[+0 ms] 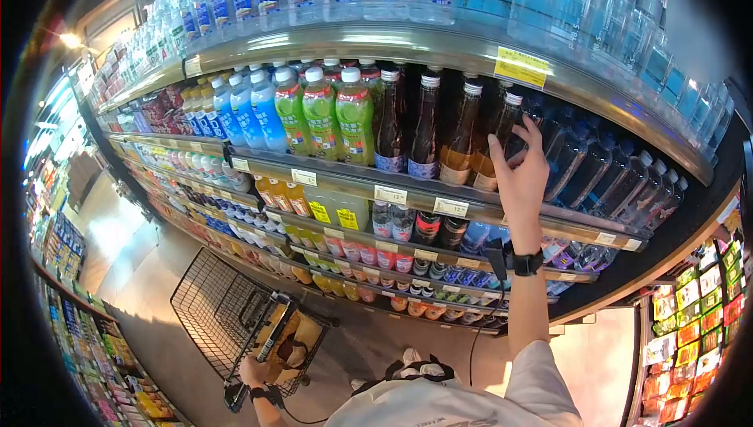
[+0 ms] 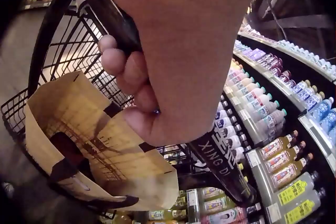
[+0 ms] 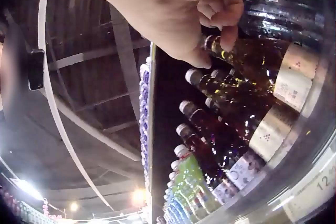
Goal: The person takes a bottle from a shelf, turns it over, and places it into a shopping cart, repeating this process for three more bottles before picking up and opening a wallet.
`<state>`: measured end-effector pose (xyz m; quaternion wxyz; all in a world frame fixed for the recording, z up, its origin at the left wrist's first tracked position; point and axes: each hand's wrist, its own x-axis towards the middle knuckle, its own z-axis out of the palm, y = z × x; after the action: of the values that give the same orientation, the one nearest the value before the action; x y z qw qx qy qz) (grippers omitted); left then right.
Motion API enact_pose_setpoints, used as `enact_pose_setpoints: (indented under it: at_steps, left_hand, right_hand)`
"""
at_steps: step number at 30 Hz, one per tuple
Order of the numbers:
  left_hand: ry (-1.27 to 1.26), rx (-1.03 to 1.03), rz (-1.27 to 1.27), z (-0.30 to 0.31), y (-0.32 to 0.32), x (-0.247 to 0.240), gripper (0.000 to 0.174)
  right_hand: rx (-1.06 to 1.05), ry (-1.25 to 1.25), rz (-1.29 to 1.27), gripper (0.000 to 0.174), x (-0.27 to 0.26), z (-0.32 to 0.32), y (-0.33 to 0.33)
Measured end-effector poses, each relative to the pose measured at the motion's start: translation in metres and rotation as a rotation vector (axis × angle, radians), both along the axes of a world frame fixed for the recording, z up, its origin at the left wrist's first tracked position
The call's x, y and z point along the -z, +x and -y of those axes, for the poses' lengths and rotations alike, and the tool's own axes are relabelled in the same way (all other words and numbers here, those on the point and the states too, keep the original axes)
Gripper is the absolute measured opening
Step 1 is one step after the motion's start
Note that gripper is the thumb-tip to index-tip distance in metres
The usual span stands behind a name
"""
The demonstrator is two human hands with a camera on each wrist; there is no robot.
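My right hand (image 1: 521, 180) is raised to a shelf of drinks, thumb and bent fingers around the neck of a glass bottle (image 3: 257, 64) of amber drink. This bottle has a pale label and stands at the end of a row; another amber bottle (image 1: 463, 141) is beside it. In the head view the hand covers part of the held bottle. Low on the left, my left hand (image 1: 252, 372) grips the handle (image 2: 220, 169) of a black wire shopping cart (image 1: 212, 294). An open brown paper bag (image 2: 105, 140) sits in the cart, below that hand in the left wrist view.
Dark bottles with purple labels (image 1: 423, 129) and green bottles (image 1: 318, 113) line the same shelf to the left. Clear water bottles (image 1: 620, 168) lie to the right. A shelf edge with a yellow price tag (image 1: 521, 66) overhangs the hand. Snack packs (image 1: 690, 325) hang at far right.
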<state>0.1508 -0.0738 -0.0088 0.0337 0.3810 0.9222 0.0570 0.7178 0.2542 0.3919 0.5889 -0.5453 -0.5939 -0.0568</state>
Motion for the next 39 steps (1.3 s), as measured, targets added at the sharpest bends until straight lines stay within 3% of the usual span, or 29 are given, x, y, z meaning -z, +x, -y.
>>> enact_pose_setpoints:
  at_steps: [4,9,10,13,14,15,17,19,21,23,27,33,36,39]
  left_hand:
    - [0.056,0.03,0.011,0.01,-0.012,0.016,0.043]
    - [-0.033,0.095,0.155,0.021,-0.024,0.018,0.043]
    - [-0.165,0.093,0.275,0.016,-0.021,-0.005,0.05]
    - [0.372,0.415,0.386,0.042,-0.06,0.053,0.055]
    - [0.209,0.255,0.481,0.026,-0.014,-0.042,0.048]
    - [0.191,0.249,0.437,0.014,-0.005,-0.076,0.043]
    - [0.155,0.237,0.35,-0.002,0.006,-0.117,0.035]
    - [0.327,0.299,0.344,-0.018,0.028,-0.163,0.023]
    - [0.464,0.477,0.245,-0.033,0.058,-0.22,0.018]
    - [0.55,0.581,0.398,-0.047,0.084,-0.265,0.017]
    - [0.656,0.743,0.533,-0.064,0.118,-0.31,0.018]
    - [0.82,0.88,0.679,-0.081,0.148,-0.322,0.037]
    - [0.912,0.877,1.124,-0.085,0.163,-0.322,0.045]
    - [0.779,0.784,1.394,-0.081,0.173,-0.329,0.051]
  right_hand:
    - [0.094,0.099,0.107,0.054,0.012,-0.028,0.003]
    - [-0.038,0.172,-0.172,0.043,0.02,-0.001,-0.01]
    - [-0.034,0.205,-0.202,0.042,0.024,0.008,-0.012]
    - [-0.186,0.428,-0.342,0.033,0.011,0.043,-0.027]
    - [-0.248,0.428,-0.378,0.034,0.002,0.061,-0.034]
    - [-0.305,0.431,-0.416,0.035,-0.003,0.077,-0.038]
    - [-0.414,0.379,-0.329,0.041,-0.001,0.094,-0.04]
    - [-0.535,0.261,-0.277,0.048,0.005,0.108,-0.05]
    - [-0.801,0.072,-0.506,0.053,0.018,0.116,-0.077]
    - [-1.114,-0.156,-0.757,0.055,0.034,0.125,-0.104]
    - [-1.359,-0.442,-0.918,0.055,0.069,0.133,-0.152]
    - [-1.554,-0.696,-0.985,0.053,0.09,0.156,-0.195]
    - [-1.56,-0.809,-0.863,0.048,0.098,0.172,-0.209]
    - [-1.563,-0.814,-0.693,0.045,0.119,0.182,-0.222]
